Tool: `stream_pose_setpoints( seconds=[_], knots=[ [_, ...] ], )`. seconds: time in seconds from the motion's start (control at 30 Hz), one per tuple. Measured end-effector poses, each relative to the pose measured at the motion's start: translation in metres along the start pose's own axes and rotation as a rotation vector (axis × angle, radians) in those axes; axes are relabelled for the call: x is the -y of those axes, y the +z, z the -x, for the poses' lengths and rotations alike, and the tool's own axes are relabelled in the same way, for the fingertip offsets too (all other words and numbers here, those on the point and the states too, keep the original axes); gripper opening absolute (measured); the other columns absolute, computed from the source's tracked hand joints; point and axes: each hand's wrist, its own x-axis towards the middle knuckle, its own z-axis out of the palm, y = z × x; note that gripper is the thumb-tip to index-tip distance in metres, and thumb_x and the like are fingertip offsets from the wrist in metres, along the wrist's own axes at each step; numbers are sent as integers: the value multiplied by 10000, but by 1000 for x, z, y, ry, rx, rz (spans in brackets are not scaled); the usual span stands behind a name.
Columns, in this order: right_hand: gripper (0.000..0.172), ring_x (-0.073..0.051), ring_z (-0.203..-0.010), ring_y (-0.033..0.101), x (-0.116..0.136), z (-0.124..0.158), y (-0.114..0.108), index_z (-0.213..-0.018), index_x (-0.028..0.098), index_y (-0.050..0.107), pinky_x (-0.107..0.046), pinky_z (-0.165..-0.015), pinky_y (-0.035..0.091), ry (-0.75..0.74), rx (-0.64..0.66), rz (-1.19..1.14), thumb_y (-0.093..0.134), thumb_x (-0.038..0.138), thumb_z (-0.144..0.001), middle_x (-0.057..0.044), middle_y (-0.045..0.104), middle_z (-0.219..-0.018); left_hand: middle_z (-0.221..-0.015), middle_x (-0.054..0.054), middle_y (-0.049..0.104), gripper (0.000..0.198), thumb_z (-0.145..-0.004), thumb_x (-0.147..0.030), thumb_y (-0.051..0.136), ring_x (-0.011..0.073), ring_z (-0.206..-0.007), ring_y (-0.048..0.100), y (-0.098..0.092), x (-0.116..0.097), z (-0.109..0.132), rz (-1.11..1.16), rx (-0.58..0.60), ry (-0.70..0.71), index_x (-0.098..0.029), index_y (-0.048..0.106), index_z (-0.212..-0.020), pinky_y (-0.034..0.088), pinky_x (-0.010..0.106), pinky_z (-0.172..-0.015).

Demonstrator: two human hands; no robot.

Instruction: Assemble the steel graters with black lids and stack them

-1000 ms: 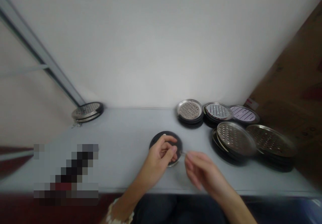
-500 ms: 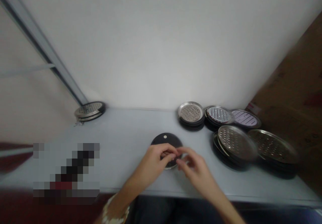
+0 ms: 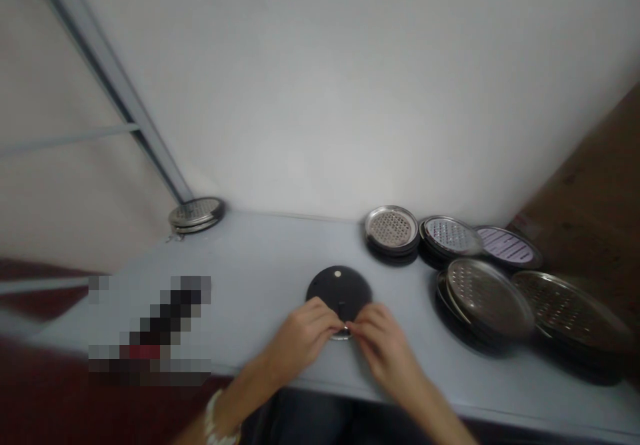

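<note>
A round black disc [image 3: 339, 290] with a small pale dot near its far edge lies flat on the grey table [image 3: 260, 278]. My left hand [image 3: 300, 338] and my right hand [image 3: 383, 345] meet at the disc's near rim, fingertips pinched together over a small shiny metal part [image 3: 343, 331]. What exactly the fingers grip is too small and blurred to name. Both hands are closed in a pinch.
Stacks of round perforated metal trays [image 3: 487, 291] on black discs fill the table's right side, by a brown board [image 3: 595, 191]. Another small stack [image 3: 196, 213] stands at the far left corner near a slanted metal bar [image 3: 115, 78]. A white wall is behind.
My right hand came in from the right and joined my left at the disc's near rim. My left hand slid off the disc's top toward its near edge.
</note>
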Motion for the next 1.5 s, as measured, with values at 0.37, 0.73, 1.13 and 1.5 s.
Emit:
stream_pose_setpoints(
  seconds=[0.37,0.73,1.13,1.5],
  knots=[
    [227,-221,-983,568,-4,-3,-7,-1035,236,623,-460,-991,487,15,113,55,443,107,-984,-61,610,-984,-887,20,679,106,-897,-96,620,171,-894,598,-1,-2,-10,92,64,-217,-184,673,-869,461,273,-809],
    [211,-211,-955,556,-4,-18,-19,-1021,225,599,-360,-861,498,56,206,51,480,72,-936,-60,581,-1008,-886,24,641,119,-956,-166,538,186,-887,558,-6,-8,-22,-36,184,-243,-185,625,-876,430,287,-781],
    [132,-226,-1006,559,-7,-24,-16,-891,225,563,-392,-923,470,105,159,10,551,94,-899,-55,597,-1015,-943,35,642,129,-994,-174,487,198,-911,539,-3,-13,-26,-100,215,-267,-178,587,-911,408,328,-867],
    [276,-251,-958,547,8,-31,-27,-918,227,576,-391,-843,476,49,242,283,523,-8,-784,-63,590,-967,-913,17,591,110,-972,-187,491,180,-915,519,-12,-13,-30,102,240,-347,-188,560,-886,410,290,-818]
  ],
)
